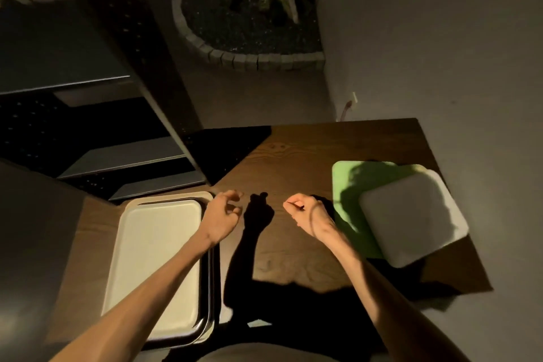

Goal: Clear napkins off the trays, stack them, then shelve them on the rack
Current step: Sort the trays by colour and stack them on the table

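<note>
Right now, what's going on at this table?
A person is sorting trays at a wooden table. A stack with a cream tray on top sits under the left hand. A grey tray lies askew on a green tray by the right hand. Both hands hover loosely curled, holding nothing. No napkins show.

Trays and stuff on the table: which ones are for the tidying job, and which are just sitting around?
For the job:
cream tray stack
green tray
white tray lying across it
rack

Just around:
planter
wall socket
wooden table

No napkins are visible.
</note>
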A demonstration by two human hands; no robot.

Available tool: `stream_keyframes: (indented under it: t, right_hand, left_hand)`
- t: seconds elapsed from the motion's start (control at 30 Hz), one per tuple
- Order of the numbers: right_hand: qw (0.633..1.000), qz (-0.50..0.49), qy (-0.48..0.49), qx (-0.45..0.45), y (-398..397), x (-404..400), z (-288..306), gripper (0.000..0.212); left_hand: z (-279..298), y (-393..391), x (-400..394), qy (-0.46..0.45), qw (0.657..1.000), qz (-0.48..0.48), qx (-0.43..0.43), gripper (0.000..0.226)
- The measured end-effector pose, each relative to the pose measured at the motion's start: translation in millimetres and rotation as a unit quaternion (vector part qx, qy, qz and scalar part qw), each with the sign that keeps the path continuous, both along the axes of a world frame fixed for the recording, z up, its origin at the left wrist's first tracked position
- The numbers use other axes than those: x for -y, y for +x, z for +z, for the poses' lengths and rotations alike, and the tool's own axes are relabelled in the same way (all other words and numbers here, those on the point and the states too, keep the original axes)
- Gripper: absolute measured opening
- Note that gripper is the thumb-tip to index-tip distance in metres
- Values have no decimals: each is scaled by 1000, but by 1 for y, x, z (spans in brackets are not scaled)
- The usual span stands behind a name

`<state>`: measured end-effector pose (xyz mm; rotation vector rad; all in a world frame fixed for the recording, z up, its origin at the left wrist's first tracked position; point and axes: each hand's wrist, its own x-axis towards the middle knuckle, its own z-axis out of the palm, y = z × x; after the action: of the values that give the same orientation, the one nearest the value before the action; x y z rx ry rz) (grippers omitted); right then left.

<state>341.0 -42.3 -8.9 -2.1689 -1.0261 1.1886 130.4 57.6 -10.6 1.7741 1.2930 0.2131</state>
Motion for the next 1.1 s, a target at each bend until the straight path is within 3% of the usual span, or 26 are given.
stream_keyframes:
  t: [0.27,0.43,0.53,0.67,0.8,1.0,1.1]
  right_hand:
    - [988,-147,-8,35,90,74,-25,30]
    - [955,-289,-47,47,139,139,-57,41]
    - [902,-422,-46,80,157,170,-66,50]
    - [883,-455,-110,31,164,188,-71,57]
    - [863,-494,-99,-11,167,195,-80,66]
    - [780,-607,-81,-128,177,200,-80,66]
    - [759,-634,-24,-147,174,197,-78,68]
  left_hand:
    - [-9,101,48,-103,993,-65,3,28]
    - [-15,148,75,-130,987,-89,-24,33]
    - [-19,168,89,-135,984,-109,-36,28]
    - [-22,184,102,-133,978,-144,-64,29]
    - [-21,191,112,-132,975,-163,-79,25]
    - [-18,188,119,-149,969,-177,-84,25]
    - [-16,186,120,-158,970,-171,-75,24]
